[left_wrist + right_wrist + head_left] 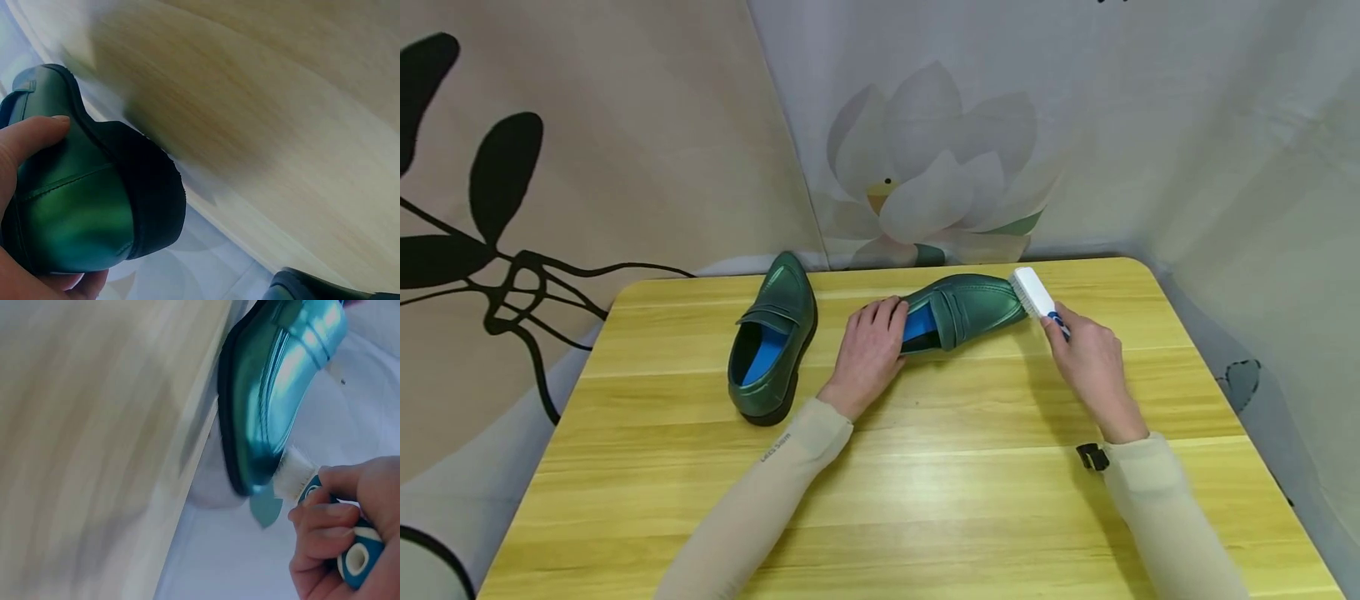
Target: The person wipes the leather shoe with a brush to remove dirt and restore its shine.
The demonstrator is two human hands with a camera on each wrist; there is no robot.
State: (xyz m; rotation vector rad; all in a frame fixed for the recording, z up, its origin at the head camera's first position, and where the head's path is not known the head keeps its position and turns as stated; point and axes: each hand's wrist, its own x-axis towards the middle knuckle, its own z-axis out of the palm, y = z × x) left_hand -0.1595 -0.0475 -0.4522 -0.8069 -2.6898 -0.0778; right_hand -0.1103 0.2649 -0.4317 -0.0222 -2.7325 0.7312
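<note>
My left hand (868, 346) grips the heel end of a green loafer (977, 307) with a blue insole. In the left wrist view, the thumb lies along the side of that loafer's heel (75, 212), above its thick black sole. A white scrub brush with a blue-and-white handle (1035, 293) is in my right hand (1090, 358), fingers curled round the handle. Its bristles (294, 474) meet the toe of the loafer in the right wrist view. The second green loafer (772, 337) stands upright left of my left hand, toe pointing away.
Everything lies on a wooden table (925, 500) with light yellow grain. Behind its far edge hangs a pale curtain (700, 125) printed with a white flower and dark leaves. A black strap piece (1092, 457) sits at my right cuff.
</note>
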